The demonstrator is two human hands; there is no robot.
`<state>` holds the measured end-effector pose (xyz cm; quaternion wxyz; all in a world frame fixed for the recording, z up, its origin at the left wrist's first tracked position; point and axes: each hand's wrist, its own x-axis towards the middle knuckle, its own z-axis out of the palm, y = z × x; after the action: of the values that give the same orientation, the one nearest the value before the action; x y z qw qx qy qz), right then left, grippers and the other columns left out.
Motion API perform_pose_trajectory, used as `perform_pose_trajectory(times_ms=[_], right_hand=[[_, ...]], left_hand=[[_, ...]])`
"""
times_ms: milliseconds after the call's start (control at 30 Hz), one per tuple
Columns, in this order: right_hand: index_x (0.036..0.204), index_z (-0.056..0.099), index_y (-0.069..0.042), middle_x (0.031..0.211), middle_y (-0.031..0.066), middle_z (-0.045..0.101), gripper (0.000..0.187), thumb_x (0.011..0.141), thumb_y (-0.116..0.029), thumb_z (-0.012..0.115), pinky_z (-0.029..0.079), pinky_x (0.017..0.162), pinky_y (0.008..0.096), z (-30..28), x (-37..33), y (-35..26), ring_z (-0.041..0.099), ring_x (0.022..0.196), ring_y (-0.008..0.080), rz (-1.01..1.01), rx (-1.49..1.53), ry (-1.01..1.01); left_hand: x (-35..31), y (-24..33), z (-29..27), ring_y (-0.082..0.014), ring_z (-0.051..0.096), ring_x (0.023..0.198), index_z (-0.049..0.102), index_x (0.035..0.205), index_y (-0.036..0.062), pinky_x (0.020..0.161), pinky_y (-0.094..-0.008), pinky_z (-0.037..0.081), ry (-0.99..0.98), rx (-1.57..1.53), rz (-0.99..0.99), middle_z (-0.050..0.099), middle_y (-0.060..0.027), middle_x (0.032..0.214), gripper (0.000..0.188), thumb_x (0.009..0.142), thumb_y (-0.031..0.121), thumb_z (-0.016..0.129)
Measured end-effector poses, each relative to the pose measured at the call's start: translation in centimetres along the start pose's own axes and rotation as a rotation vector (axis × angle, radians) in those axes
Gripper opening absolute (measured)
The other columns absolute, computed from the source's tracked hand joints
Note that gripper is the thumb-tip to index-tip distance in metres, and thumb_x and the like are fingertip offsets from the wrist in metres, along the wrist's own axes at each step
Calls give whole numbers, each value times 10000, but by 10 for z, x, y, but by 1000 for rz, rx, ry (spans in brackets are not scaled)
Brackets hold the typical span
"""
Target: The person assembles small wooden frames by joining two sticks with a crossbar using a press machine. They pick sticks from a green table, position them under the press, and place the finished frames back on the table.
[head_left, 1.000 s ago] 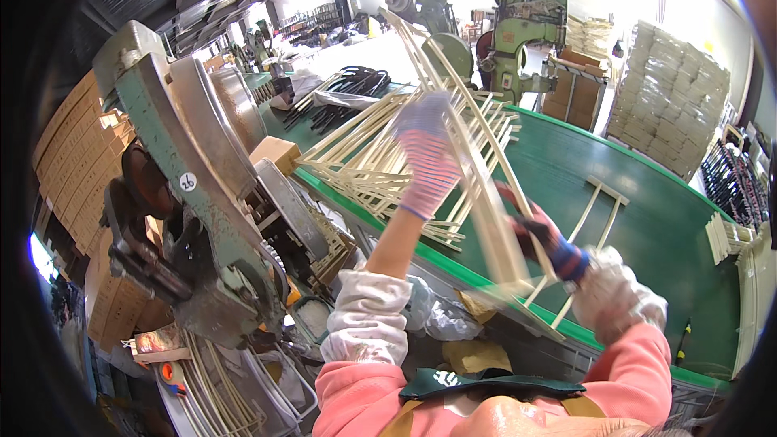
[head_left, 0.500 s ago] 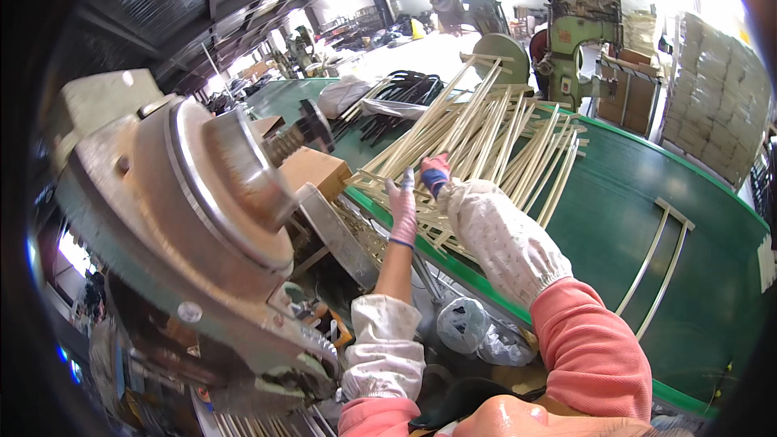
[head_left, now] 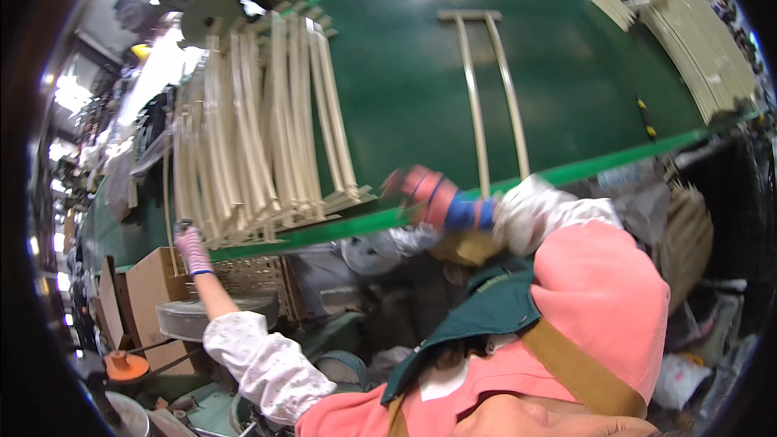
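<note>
Green sheet-covered worktop (head_left: pixel 583 113) fills the upper view, smooth and flat, its front edge a bright green lip running from lower left to upper right. Largest load on it is a stack of pale wooden frames (head_left: pixel 259 137), slender rails joined by short crosspieces, long axis running from the near lip away toward the far edge, lower ends overhanging the lip. One single frame (head_left: pixel 494 97) of two rails and a top crossbar lies apart to the right, same orientation. A further pile of pale strips (head_left: pixel 696 40) sits at the far right. Below the lip stand a cardboard box (head_left: pixel 146 283) and a grey round machine plate (head_left: pixel 202 320). Left hand (head_left: pixel 191 247), in a striped glove, reaches the stack's lower left corner; whether its fingers grip cannot be told. Right hand (head_left: pixel 433 194), red-and-blue gloved, blurred, sits at the lip just beside the single frame's near end; fingers appear curled, grip unclear.
</note>
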<state>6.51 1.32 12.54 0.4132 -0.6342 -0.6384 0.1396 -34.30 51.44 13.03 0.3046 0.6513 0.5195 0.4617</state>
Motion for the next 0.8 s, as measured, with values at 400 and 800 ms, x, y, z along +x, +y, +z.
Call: perform_pose_trajectory(times_ms=[400,800], right_hand=[[864,558,-39,937,165,578,258,618,-117,559,464,798,450,-22,-195,152,552,942,354,215,-717,-334],[760,577,-53,678,94,582,227,640,-119,757,457,564,298,-307,-134,-41,585,612,236,-120,-555,292]], left_hand=[[-63,70,18,-308,574,962,481,1197,9,902,-383,435,189,677,392,597,-188,1059,526,671,-5,504],[-451,304,251,-370,128,1374,170,1434,69,1110,-520,54,-242,135,900,154,-205,1476,967,716,529,625]])
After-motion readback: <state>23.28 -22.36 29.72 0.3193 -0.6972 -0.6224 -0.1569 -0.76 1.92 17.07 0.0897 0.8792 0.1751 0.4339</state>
